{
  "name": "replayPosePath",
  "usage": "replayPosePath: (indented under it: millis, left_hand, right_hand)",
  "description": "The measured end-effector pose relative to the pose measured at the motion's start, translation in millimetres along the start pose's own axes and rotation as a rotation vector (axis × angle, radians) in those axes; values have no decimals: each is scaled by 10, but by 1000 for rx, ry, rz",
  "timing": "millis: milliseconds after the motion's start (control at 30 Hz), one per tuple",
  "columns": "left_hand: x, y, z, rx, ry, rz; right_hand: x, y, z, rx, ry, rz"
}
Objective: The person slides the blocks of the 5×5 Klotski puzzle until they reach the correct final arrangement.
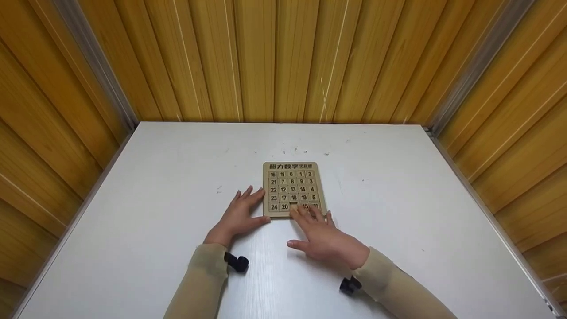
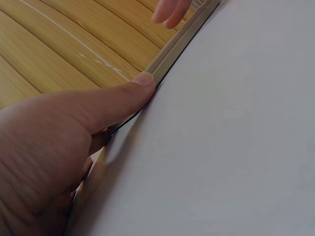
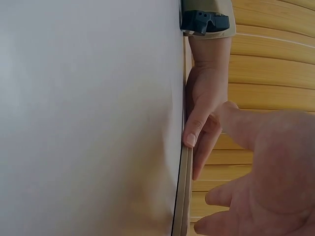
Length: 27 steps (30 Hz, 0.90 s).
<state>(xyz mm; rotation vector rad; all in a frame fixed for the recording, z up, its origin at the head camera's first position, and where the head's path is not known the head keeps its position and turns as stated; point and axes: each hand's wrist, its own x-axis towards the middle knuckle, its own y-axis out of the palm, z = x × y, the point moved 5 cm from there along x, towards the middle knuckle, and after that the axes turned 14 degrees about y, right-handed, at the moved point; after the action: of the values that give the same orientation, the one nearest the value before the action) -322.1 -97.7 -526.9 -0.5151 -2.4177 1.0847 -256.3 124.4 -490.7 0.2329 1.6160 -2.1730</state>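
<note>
A wooden sliding number puzzle lies on the white table, its numbered tiles set in rows. A dark gap shows in its nearest row, right of tile 20. My left hand braces the near left corner with spread fingers, the thumb against the near edge and fingertips along the left side. In the left wrist view that thumb presses on the rim. Over the near right part reaches my right hand, its fingertips on the nearest row, partly covering tile 15. Its thumb stands apart from the board.
The white table extends around the puzzle on all sides. Wood-patterned panels rise behind it and at both sides. Small dark marks dot the tabletop beyond the puzzle. Black wrist devices sit on both sleeves.
</note>
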Motion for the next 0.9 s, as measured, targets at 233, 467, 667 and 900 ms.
replayPosePath:
  millis: [233,467,667,900]
  left_hand:
    - [-3,0,-1,-13,-38,-16]
    - [-1,-6,0,2,-5,-12]
    - [1,-20,-4,4,8,-18]
    - [-2,-11,-2,7,-7,-6]
  right_hand:
    - [56,68,248,-8,-46,14]
    - [87,127,355,-58,-32,30]
    - [90,126,337,-80,-32,27]
    - [58,102,246,-73,-17,33]
